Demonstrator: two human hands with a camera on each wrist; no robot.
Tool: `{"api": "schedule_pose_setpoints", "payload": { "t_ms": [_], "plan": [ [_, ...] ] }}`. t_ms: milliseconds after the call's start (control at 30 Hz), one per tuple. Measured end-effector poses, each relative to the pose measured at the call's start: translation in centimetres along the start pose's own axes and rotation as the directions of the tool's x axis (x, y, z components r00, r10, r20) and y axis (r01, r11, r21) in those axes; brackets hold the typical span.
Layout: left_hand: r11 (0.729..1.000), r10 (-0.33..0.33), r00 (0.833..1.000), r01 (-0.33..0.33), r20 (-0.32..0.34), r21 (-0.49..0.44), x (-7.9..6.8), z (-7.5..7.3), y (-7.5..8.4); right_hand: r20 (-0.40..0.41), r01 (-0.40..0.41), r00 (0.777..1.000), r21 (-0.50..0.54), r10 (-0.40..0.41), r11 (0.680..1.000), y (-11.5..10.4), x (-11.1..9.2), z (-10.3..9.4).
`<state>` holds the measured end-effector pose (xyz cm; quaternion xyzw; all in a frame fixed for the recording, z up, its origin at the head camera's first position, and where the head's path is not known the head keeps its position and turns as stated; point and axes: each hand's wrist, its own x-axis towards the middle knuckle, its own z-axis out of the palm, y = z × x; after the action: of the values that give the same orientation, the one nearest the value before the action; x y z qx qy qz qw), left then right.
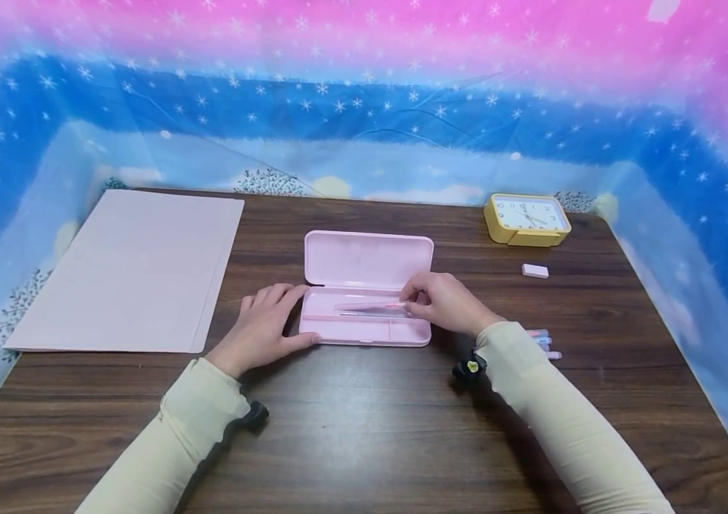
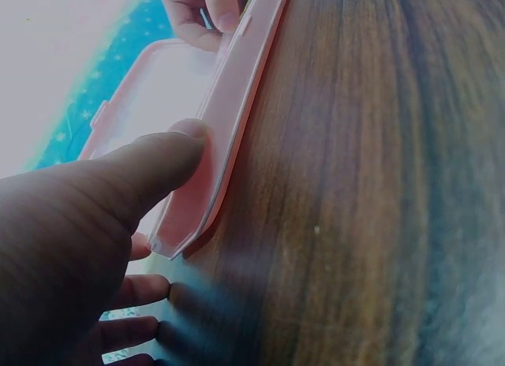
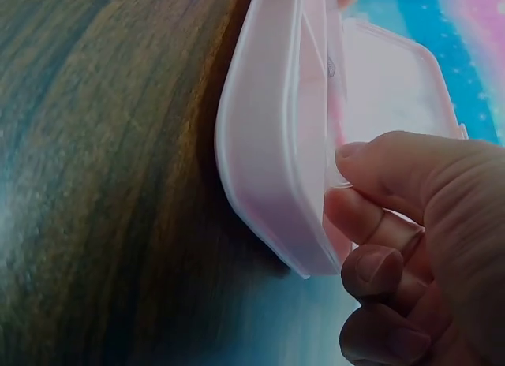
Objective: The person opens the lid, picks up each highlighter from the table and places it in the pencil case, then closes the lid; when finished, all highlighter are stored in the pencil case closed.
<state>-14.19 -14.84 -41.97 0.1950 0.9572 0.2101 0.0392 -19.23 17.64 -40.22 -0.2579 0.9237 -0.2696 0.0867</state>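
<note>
Wood-grain desk (image 1: 351, 442), with a snowflake-printed cloth (image 1: 364, 93) hung behind it and along both sides. Pencil case (image 1: 351, 330) sits near the middle of the desk, its lid (image 1: 369, 258) raised at the back. Left hand (image 1: 264, 328): spread, thumb against the front wall at the case's left end, forefinger by the rear corner; it appears to steady the case and grasps nothing loose. Right hand (image 1: 447, 303): closed to a pinch, thumb and forefinger holding one end of a slim pink item (image 1: 373, 307) at the long rear compartment; exact kind not clear, nor whether it bears on the floor of the case. Progress, judged from layout: case opened, slim item in or just over it but not released; eraser (image 1: 534, 271) and pens (image 1: 541, 340) lie outside, to the right. Work reads as partway, no end state visible. Counts: case, 1, showing three compartments; slim item, 1 held, with a thin pale line beside it that may be a second piece, cannot tell; eraser, 1; pens, apparently 4, partly hidden by the right sleeve (image 1: 563, 400); yellow clock (image 1: 527, 221), 1, far right; pale folder (image 1: 133, 271), 1, left.
</note>
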Motion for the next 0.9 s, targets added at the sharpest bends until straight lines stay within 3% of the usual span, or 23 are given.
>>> {"api": "schedule_pose_setpoints", "payload": {
  "t_ms": [533,767,900],
  "plan": [
    [1.000,-0.012,1.000,0.012,0.012,-0.007,0.2,0.1,0.1,0.018,0.004,1.000,-0.013,-0.004,1.000,0.1,-0.1,-0.2],
    [1.000,-0.010,1.000,0.010,0.005,-0.012,0.1,0.2,0.0,-0.059,0.060,0.997,0.015,-0.059,0.998,0.2,-1.3,-1.4],
    [1.000,-0.002,1.000,0.002,-0.008,-0.003,0.1,0.3,-0.1,-0.096,0.039,0.995,0.020,-0.036,0.999,0.5,-2.3,-2.9]
  ]
}}
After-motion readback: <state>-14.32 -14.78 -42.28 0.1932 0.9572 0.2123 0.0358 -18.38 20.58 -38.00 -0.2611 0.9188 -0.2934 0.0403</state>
